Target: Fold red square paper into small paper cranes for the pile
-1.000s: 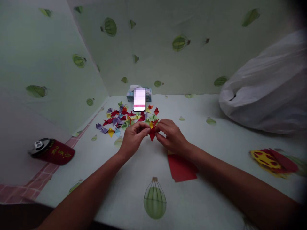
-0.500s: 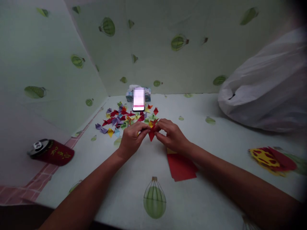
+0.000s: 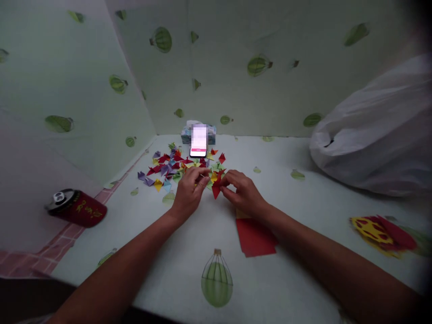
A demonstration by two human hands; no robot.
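Note:
My right hand point(image 3: 243, 193) pinches a small folded red paper piece point(image 3: 216, 187) by its right side, just above the table. Fingers curled, my left hand point(image 3: 189, 191) is just left of the piece, with its fingertips at the near edge of a heap of small folded paper pieces point(image 3: 175, 166) in red, purple, yellow, blue and green. Whether the left fingers still touch the red piece I cannot tell. A stack of red paper sheets point(image 3: 254, 236) lies under my right wrist.
A lit phone point(image 3: 199, 141) leans on a tissue box point(image 3: 189, 134) at the back. A white plastic bag point(image 3: 374, 135) fills the right side. A dark red cap point(image 3: 76, 207) lies left. A red and yellow paper object point(image 3: 383, 230) lies right.
My left hand has slid off the red piece toward the heap, while my right hand keeps its pinch. The view has shifted slightly.

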